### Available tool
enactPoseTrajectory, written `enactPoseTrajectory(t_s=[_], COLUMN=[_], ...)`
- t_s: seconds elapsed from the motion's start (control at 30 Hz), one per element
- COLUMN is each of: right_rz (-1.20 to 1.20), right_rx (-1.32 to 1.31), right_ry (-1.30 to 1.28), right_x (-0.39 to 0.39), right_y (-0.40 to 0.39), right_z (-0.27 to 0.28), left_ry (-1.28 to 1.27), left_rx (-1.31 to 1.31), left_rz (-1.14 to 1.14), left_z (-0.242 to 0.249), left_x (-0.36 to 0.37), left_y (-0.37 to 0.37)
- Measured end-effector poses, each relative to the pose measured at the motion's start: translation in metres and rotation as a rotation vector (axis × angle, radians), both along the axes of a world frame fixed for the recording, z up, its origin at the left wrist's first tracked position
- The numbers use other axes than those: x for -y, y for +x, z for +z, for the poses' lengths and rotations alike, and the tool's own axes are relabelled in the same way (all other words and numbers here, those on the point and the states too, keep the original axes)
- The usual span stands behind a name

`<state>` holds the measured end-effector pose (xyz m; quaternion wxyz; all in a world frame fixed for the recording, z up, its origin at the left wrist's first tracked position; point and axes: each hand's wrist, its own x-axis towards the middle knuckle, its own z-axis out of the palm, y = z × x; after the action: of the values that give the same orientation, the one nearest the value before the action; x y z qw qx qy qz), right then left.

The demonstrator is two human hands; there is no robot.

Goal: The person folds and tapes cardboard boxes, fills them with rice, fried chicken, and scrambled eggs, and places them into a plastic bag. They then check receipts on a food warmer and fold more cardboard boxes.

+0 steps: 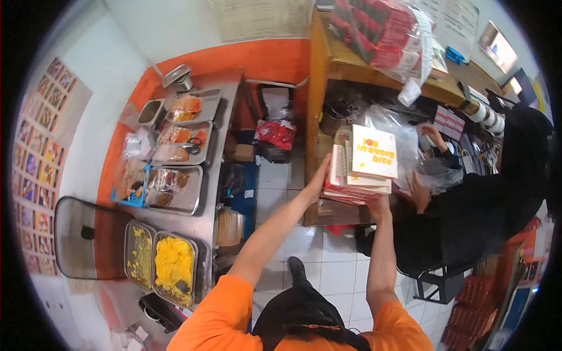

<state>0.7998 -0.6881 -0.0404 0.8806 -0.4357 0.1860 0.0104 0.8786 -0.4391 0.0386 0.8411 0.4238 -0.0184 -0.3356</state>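
Between my hands is a stack of flat cardboard food boxes (374, 153), white-topped with red sides, the top one printed "joy in every bite". My left hand (319, 178) grips the left side of the stack, fingers partly hidden behind it. Under the near right corner my right hand (379, 205) supports it, its fingers mostly out of sight below the boxes. The stack overlaps the wooden desk (322, 217) in this view. Just right of the boxes lies clear plastic wrap (404, 126).
A person in black (468, 216) sits at the right, hands close to the plastic. On the left, a steel table (225, 117) carries trays of packed food and a tray of yellow food (174, 263). Bagged red boxes (386, 35) stand on the upper shelf.
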Motion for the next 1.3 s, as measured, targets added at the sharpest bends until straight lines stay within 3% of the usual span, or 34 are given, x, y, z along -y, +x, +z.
enactPoseTrajectory(t_s=[0.07,0.1,0.17,0.23,0.27,0.3,0.33,0.43,0.5,0.57,0.63,0.67,0.73,0.77,0.8,0.9,1.03,1.1,1.13,1.17,1.2,1.23,1.3], right_rz=[-0.045,-0.126,-0.286,-0.385,-0.437,-0.458,-0.397,0.326,0.788,1.284,1.613,1.658,1.870,1.970,2.112,2.483,2.430,2.408,2.288,2.199,2.098,2.119,2.068], right_rx=[-0.028,-0.052,-0.095,-0.068,-0.093,-0.110,-0.152,-0.243,-0.393,-0.379,-0.254,-0.218,-0.035,0.021,0.042,0.131,0.361,0.264,0.339,0.413,0.318,0.380,0.336], right_ry=[-0.078,-0.058,-0.026,-0.274,-0.317,-0.357,-0.320,-0.400,-0.397,-0.489,-0.556,-0.563,-0.599,-0.668,-0.644,-0.548,-0.347,-0.288,-0.248,-0.318,-0.289,-0.366,-0.510], right_x=[-0.008,-0.015,-0.033,-0.048,-0.069,-0.094,-0.117,-0.172,-0.220,-0.260,-0.299,-0.318,-0.357,-0.380,-0.399,-0.476,-0.601,-0.680,-0.711,-0.739,-0.767,-0.784,-0.809], right_y=[-0.005,-0.013,-0.032,-0.073,-0.097,-0.121,-0.144,-0.228,-0.269,-0.296,-0.325,-0.341,-0.369,-0.390,-0.413,-0.514,-0.729,-0.847,-0.905,-0.962,-1.015,-1.052,-1.112], right_z=[0.011,0.017,0.029,0.007,0.001,-0.005,-0.017,-0.070,-0.062,-0.056,-0.058,-0.052,-0.063,-0.046,-0.035,-0.006,0.044,0.044,0.044,0.059,0.047,0.055,0.051], left_ry=[-0.073,-0.041,0.137,0.209,0.300,0.426,0.354,0.516,0.623,0.990,1.058,1.030,1.145,0.926,0.822,0.991,1.204,1.708,1.696,1.715,1.888,2.037,1.882], left_rx=[-0.036,-0.090,-0.117,-0.083,-0.037,-0.056,0.056,-0.095,-0.182,-0.333,-0.524,-0.737,-0.999,-1.062,-1.240,-1.247,-1.128,-1.269,-1.200,-1.385,-1.366,-1.343,-1.363], left_rz=[0.018,0.125,0.242,0.275,0.328,0.281,0.395,0.299,0.359,0.409,0.723,1.121,1.704,2.070,2.270,2.626,2.909,2.799,2.723,2.678,2.536,2.373,2.374], left_z=[-0.001,0.013,-0.003,-0.020,-0.083,-0.002,0.025,-0.044,-0.074,-0.086,-0.113,-0.090,-0.086,-0.092,-0.064,-0.045,-0.029,-0.031,-0.026,-0.011,-0.014,-0.026,-0.036], left_x=[-0.007,-0.013,-0.026,-0.054,-0.064,-0.090,-0.109,-0.168,-0.198,-0.227,-0.249,-0.245,-0.235,-0.221,-0.214,-0.192,-0.231,-0.280,-0.298,-0.327,-0.354,-0.369,-0.407], left_y=[0.001,-0.009,-0.017,-0.050,-0.067,-0.113,-0.161,-0.315,-0.437,-0.568,-0.712,-0.769,-0.895,-0.959,-0.994,-1.140,-1.362,-1.474,-1.523,-1.553,-1.604,-1.645,-1.689])
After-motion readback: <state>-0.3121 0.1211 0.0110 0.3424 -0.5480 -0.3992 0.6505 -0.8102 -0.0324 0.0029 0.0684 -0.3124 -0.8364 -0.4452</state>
